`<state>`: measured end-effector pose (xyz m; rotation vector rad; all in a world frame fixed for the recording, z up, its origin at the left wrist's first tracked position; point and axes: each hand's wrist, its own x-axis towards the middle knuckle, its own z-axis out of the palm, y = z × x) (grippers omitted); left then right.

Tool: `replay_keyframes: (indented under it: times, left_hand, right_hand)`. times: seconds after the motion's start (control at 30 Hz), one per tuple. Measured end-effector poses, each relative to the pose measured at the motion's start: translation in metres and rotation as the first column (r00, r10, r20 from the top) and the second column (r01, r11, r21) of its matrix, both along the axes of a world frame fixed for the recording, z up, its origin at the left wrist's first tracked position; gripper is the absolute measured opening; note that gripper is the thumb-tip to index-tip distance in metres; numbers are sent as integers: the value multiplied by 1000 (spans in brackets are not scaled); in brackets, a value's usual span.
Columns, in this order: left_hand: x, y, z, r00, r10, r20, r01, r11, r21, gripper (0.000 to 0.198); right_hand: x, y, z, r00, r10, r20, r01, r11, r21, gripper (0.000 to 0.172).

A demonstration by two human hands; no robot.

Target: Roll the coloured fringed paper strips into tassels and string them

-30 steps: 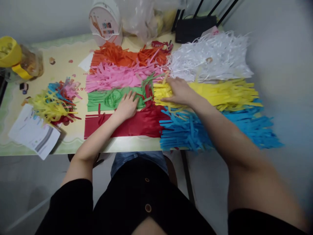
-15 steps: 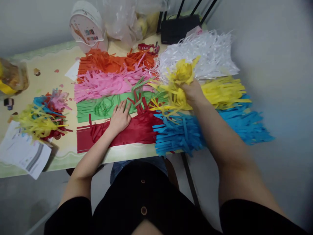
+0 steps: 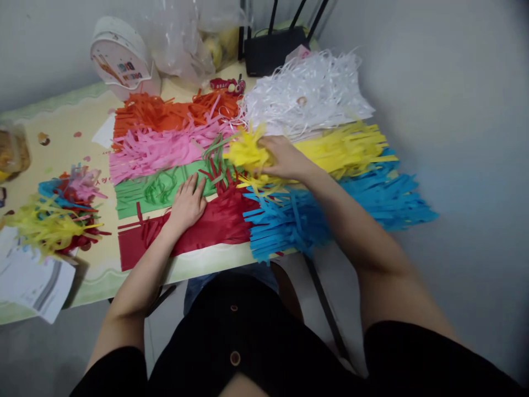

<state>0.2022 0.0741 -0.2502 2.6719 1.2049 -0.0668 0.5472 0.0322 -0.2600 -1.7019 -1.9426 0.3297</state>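
Observation:
My left hand (image 3: pixel 188 203) lies flat with fingers stretched over the green fringed paper (image 3: pixel 142 194) and the dark red fringed paper (image 3: pixel 219 223). A bunch of yellow paper strips (image 3: pixel 248 151) is gripped in my right hand (image 3: pixel 283 160), near the loose inner ends of the green and red strips. Under my right wrist and beyond it stretches the rest of the yellow fringe (image 3: pixel 351 148). Blue fringed paper (image 3: pixel 384 201) passes beneath my right forearm. Pink fringe (image 3: pixel 157 148) and orange fringe (image 3: pixel 173 117) lie farther back, beside a heap of white shredded strips (image 3: pixel 306 96).
A mixed-colour tassel bunch (image 3: pixel 53 220) rests on a printed paper (image 3: pixel 37 281) at left. At the back are a white lidded holder (image 3: pixel 124 60), a clear plastic bag (image 3: pixel 177 44) and a black router (image 3: pixel 276 49). A wall (image 3: pixel 446 110) borders the table's right side.
My right hand has moved left with the yellow strips, off the long yellow fringe and toward the middle. My left hand keeps its place on the paper. The whole view has shifted slightly.

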Motion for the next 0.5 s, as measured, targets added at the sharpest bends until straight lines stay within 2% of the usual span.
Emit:
replay_keyframes:
  times: [0.03,0.07,0.1,0.17,0.23,0.3,0.37,0.4,0.43,0.47,0.5]
  left_hand:
    - [-2,5,6,1000,-25,-9,24,999,-33,61]
    - [-4,10,14,999,-51,-10,50,997,-61,59]
    - [-3,13,24,997,-76,0,76,995,-70,55]
    - [8,15,49,990,-122,72,123,992,-6,47]
    - [38,2,75,961,-204,186,187,977,106,43]
    - [86,-29,93,904,-351,245,333,936,113,41]
    - [143,-76,95,830,-517,210,527,850,13,41]
    - [171,-102,89,784,-601,157,614,788,-49,41]
    - [196,-126,80,762,-638,109,646,761,-67,44]
    - [216,-148,67,761,-645,71,648,760,-42,55]
    - [232,-165,54,789,-614,19,614,789,-13,70]
  right_hand:
    - [-3,-11,7,995,23,94,-26,999,27,80]
    - [-5,-25,13,994,2,108,-8,998,59,80]
    - [-5,-43,18,997,-54,55,48,994,94,76]
    - [1,-86,23,981,-193,-1,191,968,162,58]
    - [11,-135,18,928,-369,-52,371,904,214,38]
    - [22,-183,7,811,-573,-117,583,774,245,29]
    - [31,-225,-7,616,-755,-224,787,575,224,29]
    - [33,-243,-15,500,-814,-295,866,466,180,31]
    - [34,-257,-23,391,-846,-363,920,374,120,35]
    - [32,-270,-31,304,-855,-420,949,311,55,40]
    - [29,-279,-38,247,-850,-464,960,280,-3,44]
